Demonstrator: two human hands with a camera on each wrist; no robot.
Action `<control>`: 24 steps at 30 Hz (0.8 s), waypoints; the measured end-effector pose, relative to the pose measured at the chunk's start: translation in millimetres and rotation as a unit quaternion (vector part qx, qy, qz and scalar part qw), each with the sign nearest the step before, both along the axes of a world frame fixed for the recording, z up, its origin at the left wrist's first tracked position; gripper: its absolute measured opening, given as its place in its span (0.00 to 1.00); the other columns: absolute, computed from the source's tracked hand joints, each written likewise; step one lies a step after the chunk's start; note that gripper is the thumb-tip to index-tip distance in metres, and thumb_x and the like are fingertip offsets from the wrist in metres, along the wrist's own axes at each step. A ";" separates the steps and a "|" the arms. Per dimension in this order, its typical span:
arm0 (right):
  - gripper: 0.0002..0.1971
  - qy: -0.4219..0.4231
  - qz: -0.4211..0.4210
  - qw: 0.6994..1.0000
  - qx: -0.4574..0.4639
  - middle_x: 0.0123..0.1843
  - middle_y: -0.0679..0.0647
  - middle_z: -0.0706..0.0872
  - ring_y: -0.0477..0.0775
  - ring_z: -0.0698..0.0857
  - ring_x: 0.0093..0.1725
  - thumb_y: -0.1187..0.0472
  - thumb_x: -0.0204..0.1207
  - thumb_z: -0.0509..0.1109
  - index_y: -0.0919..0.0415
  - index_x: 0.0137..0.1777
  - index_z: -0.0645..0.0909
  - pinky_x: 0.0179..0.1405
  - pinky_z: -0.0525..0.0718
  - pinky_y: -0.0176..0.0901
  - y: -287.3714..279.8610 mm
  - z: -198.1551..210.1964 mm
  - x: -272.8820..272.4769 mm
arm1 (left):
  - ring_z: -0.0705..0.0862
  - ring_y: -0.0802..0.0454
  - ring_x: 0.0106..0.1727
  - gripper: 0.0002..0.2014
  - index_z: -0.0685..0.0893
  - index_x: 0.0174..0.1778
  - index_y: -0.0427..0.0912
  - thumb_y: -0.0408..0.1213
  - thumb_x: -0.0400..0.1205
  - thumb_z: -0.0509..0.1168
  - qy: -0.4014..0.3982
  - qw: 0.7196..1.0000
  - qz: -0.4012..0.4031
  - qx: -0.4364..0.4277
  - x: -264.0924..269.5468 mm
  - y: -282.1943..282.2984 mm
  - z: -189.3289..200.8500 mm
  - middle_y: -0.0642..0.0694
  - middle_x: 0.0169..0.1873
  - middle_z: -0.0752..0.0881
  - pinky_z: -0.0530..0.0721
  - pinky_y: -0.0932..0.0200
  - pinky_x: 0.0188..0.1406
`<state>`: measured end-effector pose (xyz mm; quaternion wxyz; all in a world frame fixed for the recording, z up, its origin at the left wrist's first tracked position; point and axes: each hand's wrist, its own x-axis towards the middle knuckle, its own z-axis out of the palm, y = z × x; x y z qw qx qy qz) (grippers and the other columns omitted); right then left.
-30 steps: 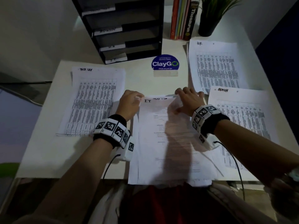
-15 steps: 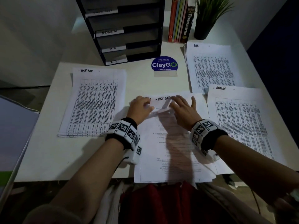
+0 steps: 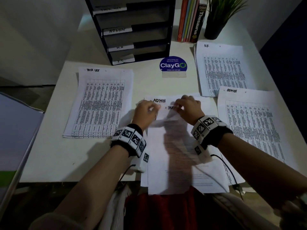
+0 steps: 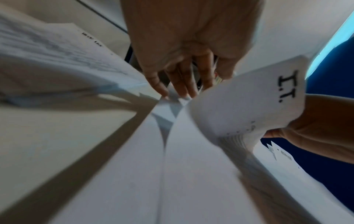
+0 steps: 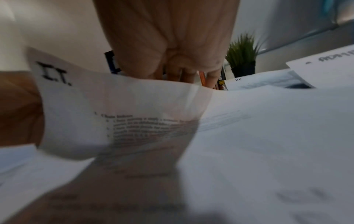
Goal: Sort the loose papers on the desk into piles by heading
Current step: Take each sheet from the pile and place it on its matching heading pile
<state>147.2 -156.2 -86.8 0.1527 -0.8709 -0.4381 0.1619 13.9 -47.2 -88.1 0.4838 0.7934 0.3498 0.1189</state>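
"ADMIN" on centre sheet, "I.T." on lifted sheet, "ClayGO" sign

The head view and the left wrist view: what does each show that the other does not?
Only the head view shows the black paper tray rack and the blue round ClayGo sticker. Only the left wrist view shows the heading I.T. on the curled white sheet. Both show the left hand and the Task List paper pile.

The top edges of the unsorted centre stack are being peeled up, an I.T. sheet curled back, an ADMIN sheet exposed. Piles headed TASK LIST, H.R. and ADMIN are lying flat around it.
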 end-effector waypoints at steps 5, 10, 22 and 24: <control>0.09 0.003 -0.068 0.998 -0.011 0.58 0.60 0.80 0.62 0.75 0.63 0.59 0.77 0.67 0.62 0.50 0.86 0.61 0.67 0.48 16.7 7.8 11.5 | 0.76 0.38 0.65 0.14 0.80 0.62 0.35 0.37 0.84 0.59 0.060 0.994 0.087 -0.002 2.5 14.6 -13.7 0.33 0.64 0.72 0.73 0.48 0.70; 0.08 0.091 -0.079 0.993 0.010 0.50 0.63 0.87 0.65 0.81 0.56 0.61 0.77 0.67 0.65 0.47 0.86 0.58 0.75 0.50 23.4 -0.1 17.3 | 0.70 0.46 0.66 0.14 0.87 0.49 0.38 0.45 0.80 0.66 0.079 0.996 0.049 -0.017 4.3 11.1 -12.3 0.39 0.61 0.73 0.68 0.54 0.72; 0.15 0.048 0.077 0.996 -0.018 0.62 0.56 0.79 0.57 0.75 0.65 0.50 0.73 0.68 0.61 0.51 0.83 0.65 0.64 0.52 6.1 7.4 20.5 | 0.71 0.40 0.62 0.04 0.78 0.44 0.39 0.31 0.82 0.59 0.112 0.984 0.138 0.012 10.8 18.3 -11.4 0.37 0.60 0.69 0.69 0.58 0.66; 0.04 0.019 0.033 0.999 -0.024 0.59 0.60 0.82 0.61 0.77 0.63 0.61 0.77 0.65 0.60 0.46 0.81 0.61 0.65 0.49 8.6 11.6 18.5 | 0.73 0.44 0.51 0.07 0.71 0.39 0.40 0.27 0.82 0.55 0.071 0.985 0.155 0.007 11.9 18.1 -11.3 0.42 0.50 0.69 0.74 0.59 0.57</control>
